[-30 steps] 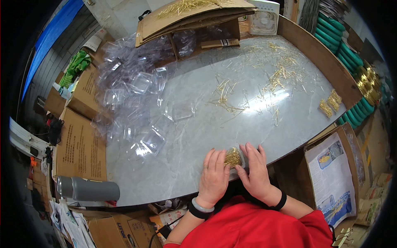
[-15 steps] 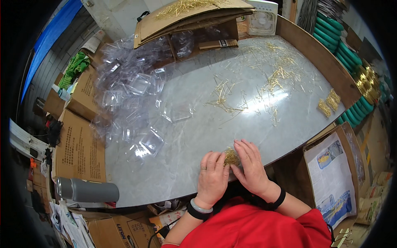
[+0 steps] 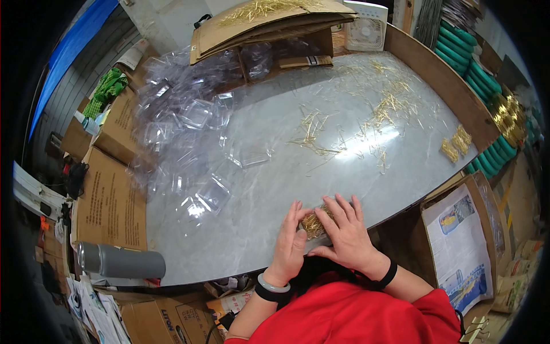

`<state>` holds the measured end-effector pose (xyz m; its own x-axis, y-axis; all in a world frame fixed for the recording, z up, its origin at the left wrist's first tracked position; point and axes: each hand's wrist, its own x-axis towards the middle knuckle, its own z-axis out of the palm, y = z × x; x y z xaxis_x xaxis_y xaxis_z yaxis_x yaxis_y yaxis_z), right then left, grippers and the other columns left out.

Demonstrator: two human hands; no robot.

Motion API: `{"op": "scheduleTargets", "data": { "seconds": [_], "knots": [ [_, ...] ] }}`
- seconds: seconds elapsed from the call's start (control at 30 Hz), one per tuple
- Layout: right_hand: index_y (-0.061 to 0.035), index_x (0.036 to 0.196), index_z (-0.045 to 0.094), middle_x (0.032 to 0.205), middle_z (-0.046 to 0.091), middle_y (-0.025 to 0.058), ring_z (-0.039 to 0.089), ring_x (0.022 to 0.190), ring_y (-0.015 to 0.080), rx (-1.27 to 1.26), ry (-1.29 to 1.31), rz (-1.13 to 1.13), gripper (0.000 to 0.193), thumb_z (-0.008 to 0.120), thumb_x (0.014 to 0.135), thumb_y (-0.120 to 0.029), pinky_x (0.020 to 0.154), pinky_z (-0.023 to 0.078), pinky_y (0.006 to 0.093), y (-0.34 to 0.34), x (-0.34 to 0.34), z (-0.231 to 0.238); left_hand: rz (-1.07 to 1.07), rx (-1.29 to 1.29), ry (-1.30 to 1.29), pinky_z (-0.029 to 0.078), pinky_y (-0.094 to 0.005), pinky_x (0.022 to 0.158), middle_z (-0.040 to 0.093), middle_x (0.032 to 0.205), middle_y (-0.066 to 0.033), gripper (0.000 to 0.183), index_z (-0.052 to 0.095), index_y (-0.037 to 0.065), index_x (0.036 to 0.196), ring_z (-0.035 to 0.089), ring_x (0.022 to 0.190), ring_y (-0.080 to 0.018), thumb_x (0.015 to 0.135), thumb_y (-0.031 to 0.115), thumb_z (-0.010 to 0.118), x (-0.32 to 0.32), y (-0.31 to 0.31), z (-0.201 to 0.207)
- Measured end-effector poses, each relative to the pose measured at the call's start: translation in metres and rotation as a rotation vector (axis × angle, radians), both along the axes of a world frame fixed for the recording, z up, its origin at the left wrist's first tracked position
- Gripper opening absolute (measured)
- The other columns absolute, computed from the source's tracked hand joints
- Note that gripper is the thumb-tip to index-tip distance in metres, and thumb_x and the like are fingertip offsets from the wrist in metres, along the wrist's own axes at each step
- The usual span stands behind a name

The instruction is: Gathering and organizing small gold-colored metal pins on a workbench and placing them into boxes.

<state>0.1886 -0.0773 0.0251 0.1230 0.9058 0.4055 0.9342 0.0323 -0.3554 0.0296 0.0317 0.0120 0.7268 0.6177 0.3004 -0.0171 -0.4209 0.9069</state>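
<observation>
A small clear plastic box packed with thin golden sticks (image 3: pixel 314 225) lies at the near edge of the grey table (image 3: pixel 263 189). My left hand (image 3: pixel 291 245) holds its left side, fingers curled against it. My right hand (image 3: pixel 345 232) lies flat over its top and right side, covering most of it. Both wrists wear dark bands. Loose golden sticks (image 3: pixel 314 133) lie scattered across the middle and far right of the table, apart from my hands.
A heap of empty clear plastic boxes (image 3: pixel 189 132) covers the table's left. Cardboard sheets (image 3: pixel 269 23) with more sticks are at the back, beside a white fan (image 3: pixel 366 26). Small golden bundles (image 3: pixel 455 143) sit at the right edge. A grey cylinder (image 3: pixel 120 262) lies at lower left.
My right hand has spread flatter over the box, hiding more of the golden sticks. The box stays in the same spot at the table's near edge.
</observation>
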Motion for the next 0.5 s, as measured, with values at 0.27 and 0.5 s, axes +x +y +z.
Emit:
{"op": "scheduleTargets", "data": {
  "seconds": [0.27, 0.5],
  "knots": [
    [-0.0108, 0.132, 0.062, 0.144, 0.05, 0.0194, 0.049, 0.124, 0.0408, 0.133, 0.07, -0.108, 0.066, 0.084, 0.074, -0.034, 0.105, 0.039, 0.0536, 0.017, -0.017, -0.003, -0.001, -0.18, -0.14, 0.026, -0.0458, 0.122, 0.039, 0.156, -0.0261, 0.09, 0.01, -0.003, 0.162, 0.036, 0.148, -0.0353, 0.106, 0.065, 0.027, -0.005, -0.002, 0.0],
    [-0.0089, 0.131, 0.065, 0.144, 0.053, 0.0187, 0.049, 0.122, 0.0402, 0.111, -0.026, -0.177, 0.06, 0.082, 0.079, -0.034, 0.105, 0.042, 0.0484, 0.016, 0.004, 0.002, 0.106, -0.075, -0.092, 0.032, -0.0454, 0.119, 0.043, 0.153, -0.0277, 0.079, 0.026, -0.005, 0.158, 0.043, 0.143, -0.0383, 0.108, 0.056, 0.032, -0.006, -0.004, -0.006]
  ]
}}
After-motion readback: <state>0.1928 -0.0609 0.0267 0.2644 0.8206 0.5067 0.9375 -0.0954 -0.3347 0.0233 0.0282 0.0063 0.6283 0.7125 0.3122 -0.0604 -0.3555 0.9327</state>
